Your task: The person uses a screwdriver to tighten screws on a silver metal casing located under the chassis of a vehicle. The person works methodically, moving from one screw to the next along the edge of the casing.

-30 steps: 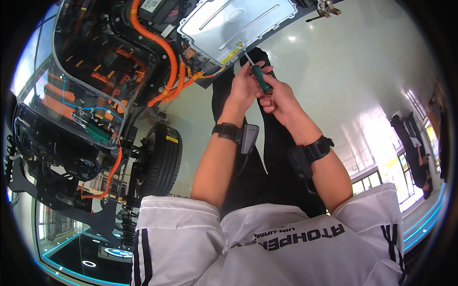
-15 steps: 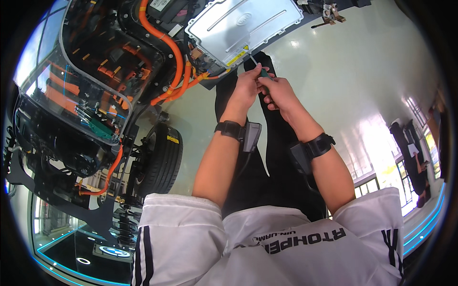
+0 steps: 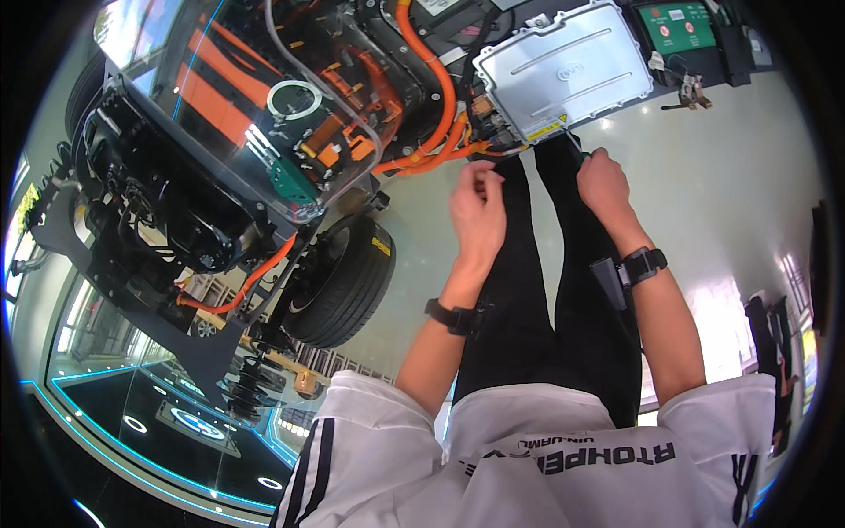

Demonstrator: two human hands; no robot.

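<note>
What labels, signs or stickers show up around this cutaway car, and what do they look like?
Yellow warning sticker: a narrow strip on the near edge of the silver metal box, just ahead of the right hand.
Green sign: a rectangular board at top right, with small red round marks.
Yellow tag: a small patch on the black tyre, left of the left hand.

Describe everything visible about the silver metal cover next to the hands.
The silver metal cover is a flat, roughly rectangular cast housing with raised ribs and rounded corners, tilted in the view. A yellow label sits on its near edge. Orange cables plug in at its left corner. The right hand is just below it; contact unclear.
</note>
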